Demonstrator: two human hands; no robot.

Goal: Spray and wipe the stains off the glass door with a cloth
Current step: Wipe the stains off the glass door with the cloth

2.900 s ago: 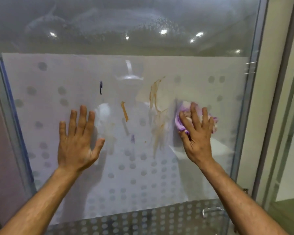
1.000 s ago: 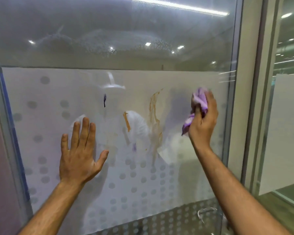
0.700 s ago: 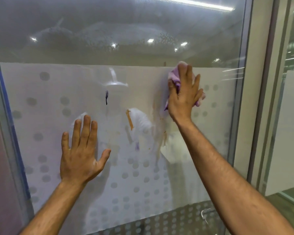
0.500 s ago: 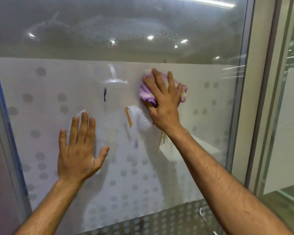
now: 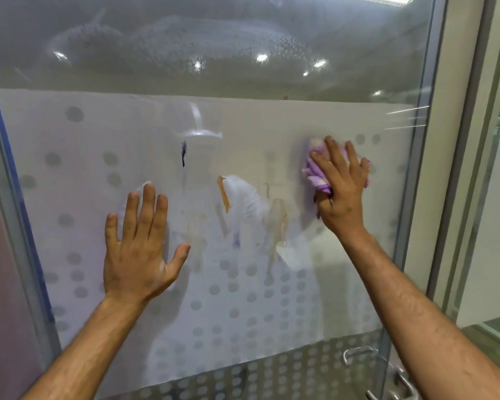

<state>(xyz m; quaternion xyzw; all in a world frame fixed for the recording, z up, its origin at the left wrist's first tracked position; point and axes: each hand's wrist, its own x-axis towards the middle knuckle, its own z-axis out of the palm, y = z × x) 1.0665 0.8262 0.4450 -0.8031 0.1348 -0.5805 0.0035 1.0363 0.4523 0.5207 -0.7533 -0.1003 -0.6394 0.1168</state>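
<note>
Left hand [image 5: 139,252] splayed flat on glass door [image 5: 272,298] at 8 o'clock, likely bracing; right hand [image 5: 339,186] presses wadded cloth [image 5: 315,174] at 2 o'clock.

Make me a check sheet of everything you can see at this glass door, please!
Surface: glass door, frosted with dots; spray droplets up top.
Job's things: purple cloth pressed to glass; orange streak, dark mark, brown smear remain.
Clutter: nothing seen.
Grippers: right hand pressing cloth; left hand flat, empty.
Cables: nothing seen.
Surroundings: metal door handle low right; frame.
</note>
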